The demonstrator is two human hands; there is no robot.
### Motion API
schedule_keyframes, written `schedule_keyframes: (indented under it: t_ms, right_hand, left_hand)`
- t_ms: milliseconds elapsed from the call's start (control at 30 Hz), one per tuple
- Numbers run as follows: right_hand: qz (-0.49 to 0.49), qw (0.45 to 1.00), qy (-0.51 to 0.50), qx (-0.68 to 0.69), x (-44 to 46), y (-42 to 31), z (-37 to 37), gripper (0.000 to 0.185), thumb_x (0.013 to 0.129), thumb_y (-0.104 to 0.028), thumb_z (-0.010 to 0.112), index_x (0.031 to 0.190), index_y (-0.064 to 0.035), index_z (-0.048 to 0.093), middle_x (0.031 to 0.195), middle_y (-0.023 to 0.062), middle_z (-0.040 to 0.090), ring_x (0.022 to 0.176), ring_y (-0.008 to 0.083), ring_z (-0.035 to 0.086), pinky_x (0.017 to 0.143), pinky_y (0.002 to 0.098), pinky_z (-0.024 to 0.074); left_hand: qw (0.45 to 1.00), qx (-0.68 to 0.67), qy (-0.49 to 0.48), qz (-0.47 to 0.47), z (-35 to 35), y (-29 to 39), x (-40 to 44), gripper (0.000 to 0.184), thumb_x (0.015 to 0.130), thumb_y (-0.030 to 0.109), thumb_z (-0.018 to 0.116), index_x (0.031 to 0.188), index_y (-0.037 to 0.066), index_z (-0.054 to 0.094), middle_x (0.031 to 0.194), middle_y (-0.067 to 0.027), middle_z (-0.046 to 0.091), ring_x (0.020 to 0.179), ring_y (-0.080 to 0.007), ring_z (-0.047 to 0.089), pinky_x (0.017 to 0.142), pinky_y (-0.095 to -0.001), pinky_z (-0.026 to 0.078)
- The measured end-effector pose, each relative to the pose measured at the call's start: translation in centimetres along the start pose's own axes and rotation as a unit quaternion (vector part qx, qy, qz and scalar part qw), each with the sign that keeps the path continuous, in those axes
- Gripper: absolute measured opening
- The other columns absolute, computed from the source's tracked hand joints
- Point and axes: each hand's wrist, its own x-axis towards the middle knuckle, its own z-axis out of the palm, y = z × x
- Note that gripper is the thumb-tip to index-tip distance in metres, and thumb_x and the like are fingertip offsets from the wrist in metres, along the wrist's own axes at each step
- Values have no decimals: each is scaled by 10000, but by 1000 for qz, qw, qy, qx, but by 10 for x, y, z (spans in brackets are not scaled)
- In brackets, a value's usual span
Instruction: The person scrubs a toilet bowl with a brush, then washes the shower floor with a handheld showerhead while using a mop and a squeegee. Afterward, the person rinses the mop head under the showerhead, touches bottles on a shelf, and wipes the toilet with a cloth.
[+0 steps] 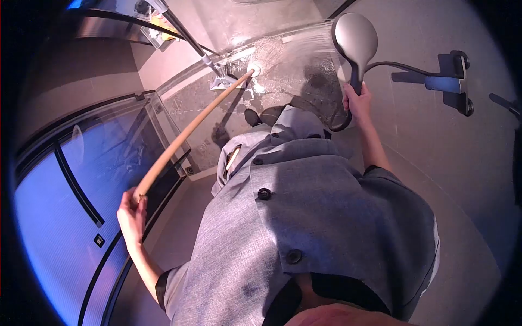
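On the left, my left hand (pixel 132 209) is closed around the near end of a long wooden pole (pixel 190 128). The pole slants away to the wet floor, where its far end meets a small white piece (pixel 254 70) whose kind I cannot make out. On the right, my right hand (pixel 357 101) grips the dark handle of a shower head (pixel 356 39) with a silver back. Fine jets of water spray from it leftward over the wet floor (pixel 304 81). Its black hose (pixel 402 66) runs near the right wall.
A grey-poled floor tool (pixel 222 81) with a flat head stands beside the pole's far end. A glass panel (pixel 130 130) and a blue-lit door (pixel 60 201) with black bars line the left. A wall fixture (pixel 447 83) sits at right. A basket (pixel 159 33) holds colourful items.
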Motion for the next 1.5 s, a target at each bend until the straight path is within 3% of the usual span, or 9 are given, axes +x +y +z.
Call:
schedule_keyframes:
  t_ms: [133,267,533,700,767,867,1067,1267,1500]
  right_hand:
    - [-10,998,-44,35,3,7,5,186,776,-140,597,729,-71,431,475,2,445,339,85,412,299,230,303]
    - [-10,999,-15,48,-3,13,4,198,774,-146,603,712,-72,430,470,4,447,339,87,414,300,236,308]
    - [3,998,62,7,-24,14,-8,201,758,-130,628,721,-72,439,471,2,458,343,79,412,306,237,297]
    - [18,999,39,34,-38,19,-19,192,758,-128,626,708,-68,450,469,1,459,334,79,404,305,236,294]
    - [26,999,23,30,-42,19,-19,188,758,-127,625,704,-65,455,469,0,459,330,80,401,304,235,294]
    - [22,998,19,53,-44,21,-17,176,756,-125,625,706,-58,469,472,-1,460,331,80,402,305,235,295]
    - [37,999,33,-12,-41,35,-8,162,748,-128,628,735,-50,487,481,7,471,341,82,416,312,237,310]
    - [38,996,68,-37,-44,35,-9,166,737,-123,631,783,-42,494,475,7,464,343,80,413,315,239,312]
    - [46,998,36,-12,-47,38,-3,163,738,-114,623,781,-41,484,487,2,461,359,80,413,323,237,315]
  left_hand:
    - [908,-358,124,179,40,24,16,226,797,57,583,1014,48,520,804,13,505,585,-8,399,485,-147,315]
    - [777,-536,161,289,95,68,51,181,812,99,561,964,25,496,993,-108,550,941,-187,526,865,-307,406]
    - [664,-675,51,319,176,153,138,185,777,114,582,659,56,453,656,-67,520,628,-140,477,674,-276,372]
    - [681,-564,-126,450,58,191,50,225,782,134,480,590,59,392,542,-21,380,532,-141,367,668,-315,380]
    - [737,-513,-41,437,35,192,12,242,759,133,461,566,77,325,531,-21,345,526,-152,354,675,-333,358]
    - [657,-534,-129,517,27,180,22,212,751,139,532,604,30,425,580,-102,481,562,-182,449,639,-338,393]
    - [910,-308,23,278,132,159,78,160,828,166,548,798,10,571,846,-90,606,837,-160,558,835,-297,394]
    - [754,-614,33,231,158,116,87,126,860,131,497,772,41,487,809,-114,601,878,-224,572,877,-374,391]
    - [752,-619,36,226,160,111,85,144,869,175,487,805,48,510,865,-117,589,922,-239,558,904,-371,376]
